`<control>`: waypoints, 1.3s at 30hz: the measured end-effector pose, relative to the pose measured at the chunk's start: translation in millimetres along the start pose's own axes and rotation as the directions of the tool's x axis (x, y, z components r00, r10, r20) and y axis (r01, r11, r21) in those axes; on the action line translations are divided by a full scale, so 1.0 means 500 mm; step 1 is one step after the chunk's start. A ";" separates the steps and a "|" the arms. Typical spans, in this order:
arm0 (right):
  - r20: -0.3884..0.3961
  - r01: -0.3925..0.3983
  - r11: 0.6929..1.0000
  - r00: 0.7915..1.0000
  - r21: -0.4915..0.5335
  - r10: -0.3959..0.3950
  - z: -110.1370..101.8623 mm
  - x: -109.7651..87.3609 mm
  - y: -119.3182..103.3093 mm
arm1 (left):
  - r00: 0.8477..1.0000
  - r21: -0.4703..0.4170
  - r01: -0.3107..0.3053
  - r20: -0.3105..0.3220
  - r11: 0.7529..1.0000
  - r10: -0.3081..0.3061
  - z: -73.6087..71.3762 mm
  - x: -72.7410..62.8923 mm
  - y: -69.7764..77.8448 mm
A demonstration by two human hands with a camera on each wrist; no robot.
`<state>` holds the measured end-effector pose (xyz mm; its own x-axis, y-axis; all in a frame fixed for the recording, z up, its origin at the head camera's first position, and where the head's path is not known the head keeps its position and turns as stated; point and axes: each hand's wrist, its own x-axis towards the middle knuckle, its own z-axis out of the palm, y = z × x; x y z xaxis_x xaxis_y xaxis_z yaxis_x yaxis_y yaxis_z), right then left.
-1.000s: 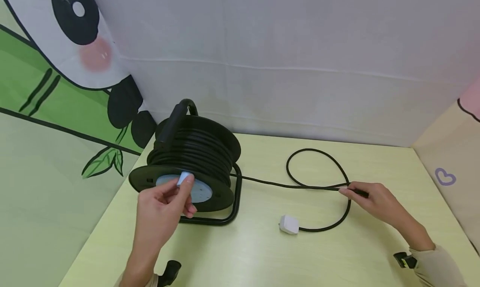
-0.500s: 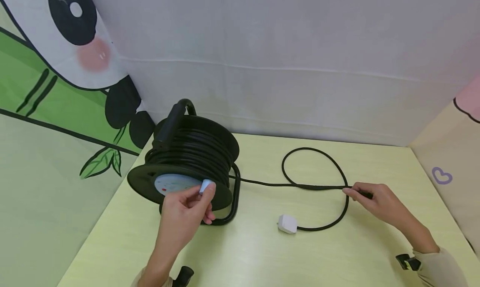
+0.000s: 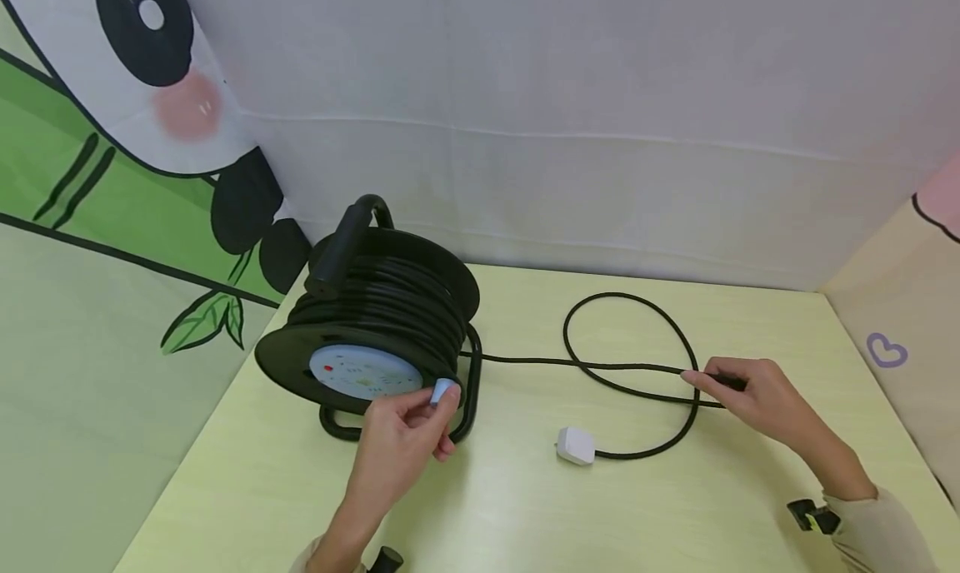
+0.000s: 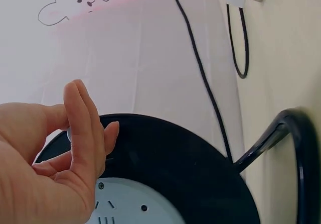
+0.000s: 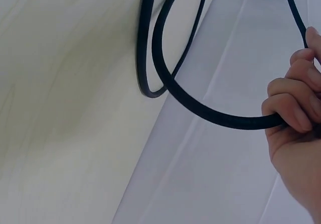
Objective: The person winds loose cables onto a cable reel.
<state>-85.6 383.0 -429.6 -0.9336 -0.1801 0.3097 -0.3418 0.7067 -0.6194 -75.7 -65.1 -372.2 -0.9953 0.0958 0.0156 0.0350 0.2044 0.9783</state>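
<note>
A black cable reel (image 3: pixel 390 306) wound with thick cable stands on the left of the table. Its light blue socket face (image 3: pixel 363 369) is toward me. My left hand (image 3: pixel 401 440) pinches a small light blue knob (image 3: pixel 442 391) at the reel's near rim; the left wrist view shows thumb and fingers (image 4: pixel 80 128) meeting on it, mostly hiding it. From the reel a black cable (image 3: pixel 540 360) runs right to my right hand (image 3: pixel 757 398), which grips it. In the right wrist view the curled fingers (image 5: pixel 296 103) wrap around the cable, and a loop hangs from them.
The cable's free end lies in a loop on the pale table (image 3: pixel 495 506), ending in a white plug (image 3: pixel 576 445) at the middle. A black tubular stand (image 3: pixel 474 390) and carry handle (image 3: pixel 341 252) frame the reel. A white curtain (image 3: pixel 600 140) rises behind.
My left hand has carried the knob right and down along the rim, turning the reel's face. The cable strands near my right hand have spread apart; that hand stays almost in place.
</note>
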 end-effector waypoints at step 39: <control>-0.053 -0.278 0.958 0.960 -0.071 0.275 -0.117 -0.071 0.086 | 0.978 0.194 0.207 -0.073 0.959 -0.196 -0.099 0.014 -0.169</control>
<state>-60.8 459.8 -425.2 -0.9846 0.0576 0.1648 -0.0598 0.7757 -0.6282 -90.1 -129.8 -444.8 -0.9867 -0.0178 -0.1614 -0.1548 0.4045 0.9014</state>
